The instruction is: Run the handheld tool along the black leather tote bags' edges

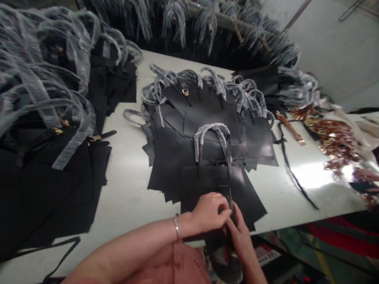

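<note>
A black handbag panel [192, 185] with two plastic-wrapped handles [212, 128] lies at the table's front edge, on top of other black panels. My left hand [211, 213], a silver bracelet at its wrist, is closed over the panel's lower part. Its thumb and fingers pinch at a black strap [226, 192]. Close against it on the right, my right hand [239, 227] grips the same strap from the side. The fingertips of both hands meet, and the strap's lower part is hidden behind them.
Stacked black bag panels [210, 114] lie behind my hands. A larger pile of bags [44, 185] with wrapped handles stands at left. More handles hang from a rack [174, 19] at the back. Brown-gold straps [334, 138] and a black cord [291, 169] lie at right.
</note>
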`<state>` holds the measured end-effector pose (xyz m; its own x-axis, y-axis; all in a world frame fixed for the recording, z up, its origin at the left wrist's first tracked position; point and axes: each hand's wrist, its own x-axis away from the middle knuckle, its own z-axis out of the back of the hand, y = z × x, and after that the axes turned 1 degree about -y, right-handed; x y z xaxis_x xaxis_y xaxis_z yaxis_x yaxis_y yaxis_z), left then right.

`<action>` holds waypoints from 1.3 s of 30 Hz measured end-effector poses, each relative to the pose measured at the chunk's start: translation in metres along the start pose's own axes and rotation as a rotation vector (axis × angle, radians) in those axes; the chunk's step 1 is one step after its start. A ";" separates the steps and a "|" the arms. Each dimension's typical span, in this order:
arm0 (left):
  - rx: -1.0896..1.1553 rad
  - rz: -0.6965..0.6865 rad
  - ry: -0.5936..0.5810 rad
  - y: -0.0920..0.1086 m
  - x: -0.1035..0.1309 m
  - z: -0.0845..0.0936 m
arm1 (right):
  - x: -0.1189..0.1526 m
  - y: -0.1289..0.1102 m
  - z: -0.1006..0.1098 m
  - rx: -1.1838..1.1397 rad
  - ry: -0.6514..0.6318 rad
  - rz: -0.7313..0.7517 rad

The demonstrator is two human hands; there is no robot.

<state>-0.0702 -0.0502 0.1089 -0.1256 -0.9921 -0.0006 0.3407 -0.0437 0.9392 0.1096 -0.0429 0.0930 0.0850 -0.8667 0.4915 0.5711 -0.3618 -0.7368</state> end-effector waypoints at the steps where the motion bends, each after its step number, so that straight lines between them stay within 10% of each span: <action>1: -0.171 -0.012 0.060 -0.017 -0.002 0.001 | -0.005 -0.003 0.007 -0.007 0.001 -0.015; 9: -0.761 -0.137 -0.111 -0.095 0.006 -0.013 | -0.037 -0.033 0.043 -0.062 -0.074 -0.056; 20: -0.665 -0.160 -0.200 -0.093 0.038 -0.033 | -0.056 -0.045 0.063 -0.208 -0.222 -0.243; 39: -0.642 -0.171 -0.211 -0.092 0.037 -0.029 | -0.106 -0.045 0.089 -0.316 -0.088 -0.215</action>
<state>-0.0794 -0.0863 0.0125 -0.3829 -0.9238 -0.0031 0.7753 -0.3231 0.5427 0.1475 0.0963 0.1154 0.0680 -0.7318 0.6781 0.3049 -0.6319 -0.7126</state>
